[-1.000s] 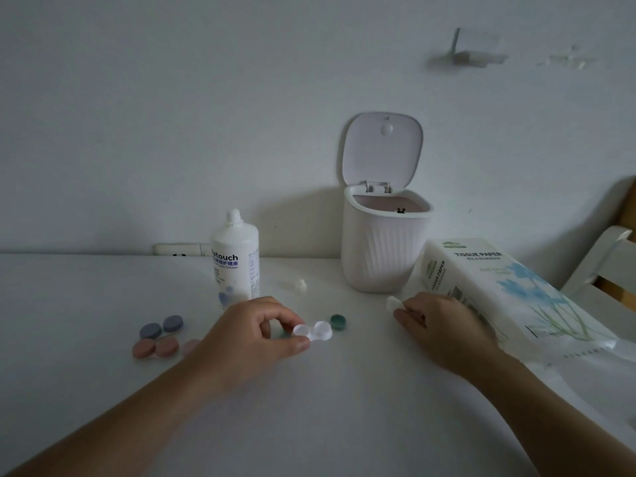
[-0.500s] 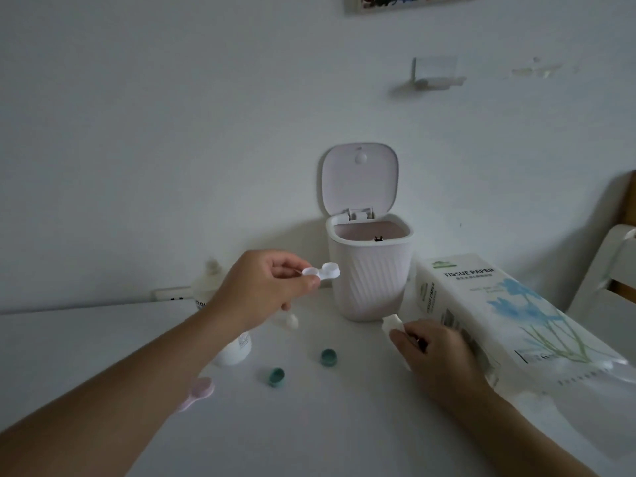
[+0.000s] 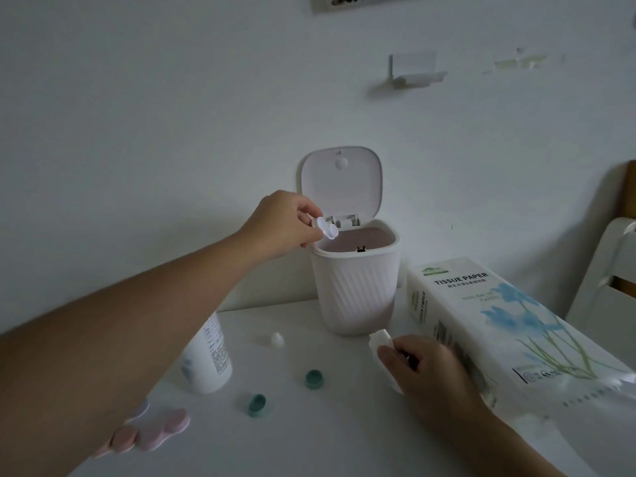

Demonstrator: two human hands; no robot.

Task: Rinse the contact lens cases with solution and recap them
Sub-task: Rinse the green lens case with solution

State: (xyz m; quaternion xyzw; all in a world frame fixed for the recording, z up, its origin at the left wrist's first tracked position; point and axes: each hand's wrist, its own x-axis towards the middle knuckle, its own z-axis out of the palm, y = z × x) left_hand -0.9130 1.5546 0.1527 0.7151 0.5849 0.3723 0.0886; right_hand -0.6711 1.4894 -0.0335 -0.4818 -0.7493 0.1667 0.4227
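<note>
- At far left on the white bench (image 3: 309,442), the capped pink and lilac lens cases (image 3: 151,433) sit untouched, partly behind the left forearm.
- Just right of them, the white solution bottle (image 3: 210,356) stands uncapped; its small white cap (image 3: 277,340) lies near, apart from it.
- Two teal round caps (image 3: 256,404) lie loose on the bench, so recapping is not yet done.
- Left hand (image 3: 278,223): grip pinches the clear twin-well lens case (image 3: 325,228). A second ago the case was down on the bench; now it is lifted and tilted over the open mouth of the ribbed white lidded bin (image 3: 354,290). Looks like the rinse dump.
- Right hand (image 3: 426,370): grip holds a folded white tissue (image 3: 380,339) beside the tissue paper pack (image 3: 499,321), position roughly unchanged. Probably drying comes next.
</note>
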